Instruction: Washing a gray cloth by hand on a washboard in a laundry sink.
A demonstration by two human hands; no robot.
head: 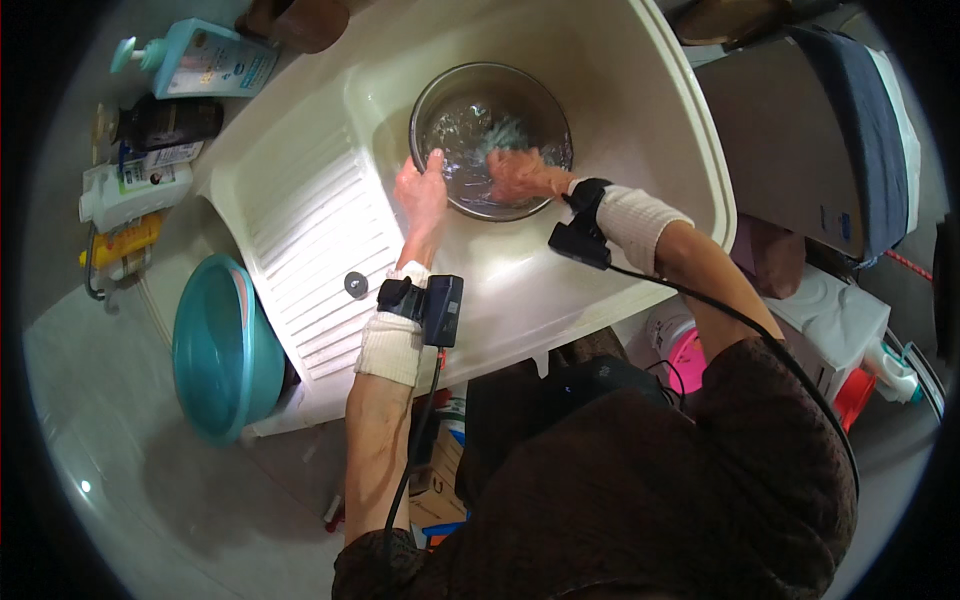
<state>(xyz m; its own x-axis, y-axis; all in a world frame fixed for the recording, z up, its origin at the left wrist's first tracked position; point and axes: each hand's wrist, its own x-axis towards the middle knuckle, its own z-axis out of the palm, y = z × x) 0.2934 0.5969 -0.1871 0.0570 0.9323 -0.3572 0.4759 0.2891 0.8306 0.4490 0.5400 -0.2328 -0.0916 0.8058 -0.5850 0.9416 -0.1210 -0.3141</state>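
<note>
A round metal basin (417, 120) stands in the deep part of a cream laundry sink (630, 112). Water (469, 124) inside it is stirred up, with bright ripples. My left hand (422, 191) grips the basin's near-left rim, the thumb over the edge. Inside the basin, my right hand (521, 174) is partly under the water by the near-right side. Blur and ripples hide its fingers, and a pale bluish patch (506, 135) shows just beyond them; whether it is cloth or churned water, I cannot tell.
Left of the basin is the sink's ribbed washboard (322, 247), with a small dark round stopper (356, 284) on it. A teal plastic basin (217, 352) leans at the sink's left end. Pump bottles (217, 60) line the far-left ledge. Cables run from both wrist devices (442, 311).
</note>
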